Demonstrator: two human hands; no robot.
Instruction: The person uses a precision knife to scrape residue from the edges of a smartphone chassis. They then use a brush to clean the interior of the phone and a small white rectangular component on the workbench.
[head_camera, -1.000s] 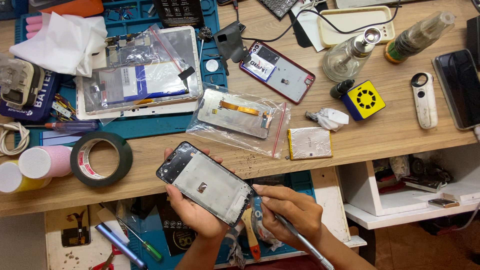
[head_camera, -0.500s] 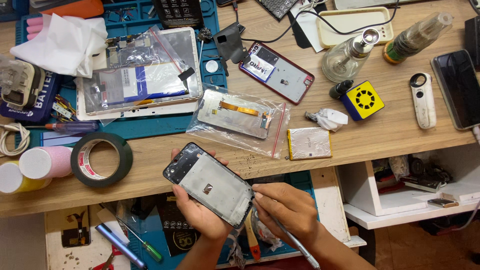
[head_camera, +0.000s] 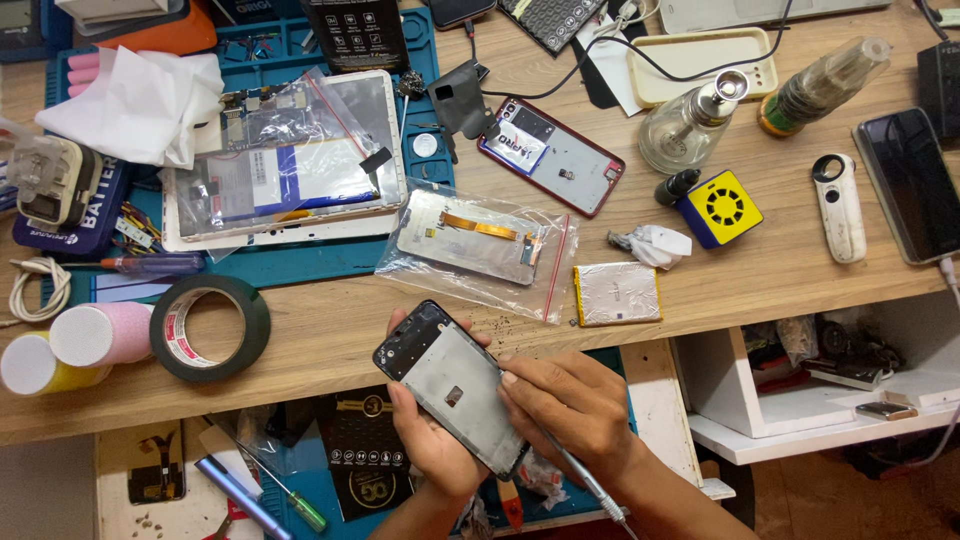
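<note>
My left hand (head_camera: 432, 440) cradles a dark phone frame (head_camera: 450, 385) from below, its grey inner plate facing up, just in front of the wooden table's edge (head_camera: 320, 345). My right hand (head_camera: 565, 410) lies over the frame's right side, fingertips pressing on the plate. A thin metal tool (head_camera: 585, 480) runs out from under that hand toward the lower right. A spare display in a clear zip bag (head_camera: 475, 245) lies on the table just beyond the frame.
A flat silver battery (head_camera: 618, 294), a roll of black tape (head_camera: 210, 328), an opened tablet (head_camera: 285, 165) on a blue mat, a red-rimmed phone (head_camera: 550, 155), a glass bottle (head_camera: 690, 125) and a yellow cube (head_camera: 720, 208) crowd the table. Screwdrivers (head_camera: 290, 495) lie in the drawer below.
Both hands shifted the phone frame slightly right and nearer to me. My right hand came up from beside the frame onto its right side.
</note>
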